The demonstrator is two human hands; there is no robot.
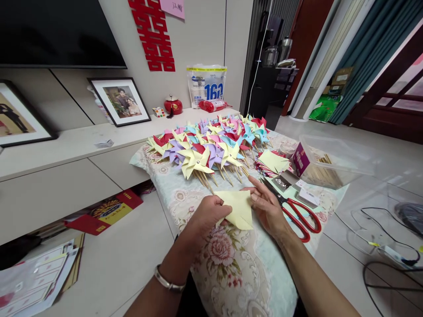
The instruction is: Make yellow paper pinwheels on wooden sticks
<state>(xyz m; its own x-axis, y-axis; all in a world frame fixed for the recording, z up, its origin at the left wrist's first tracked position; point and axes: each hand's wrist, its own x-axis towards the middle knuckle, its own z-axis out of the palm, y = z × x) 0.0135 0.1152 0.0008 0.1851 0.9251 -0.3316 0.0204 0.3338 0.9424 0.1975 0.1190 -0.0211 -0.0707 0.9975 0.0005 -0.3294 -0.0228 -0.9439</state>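
Note:
A pale yellow square of paper [238, 207], slit near its lower right corner, is held up over the near part of the table. My left hand [209, 215] is closed on its left side, with the thumb on top. At the right edge my right hand [267, 207] pinches the sheet, the index finger stretched forward. Large scissors with red handles [302, 218] lie beside my right hand, their blades partly behind it. Just beyond the sheet lies a pile of paper pinwheels [196, 162] on wooden sticks, in yellow, purple, red, blue and pink.
A floral cloth [221, 251] covers the table. Right of the pinwheels are stacked paper squares [272, 162], a small open box of metal fasteners [284, 181] and a clear plastic bin [343, 165] holding sticks. A low cabinet [59, 165] runs along the left; cables [393, 237] lie on the floor.

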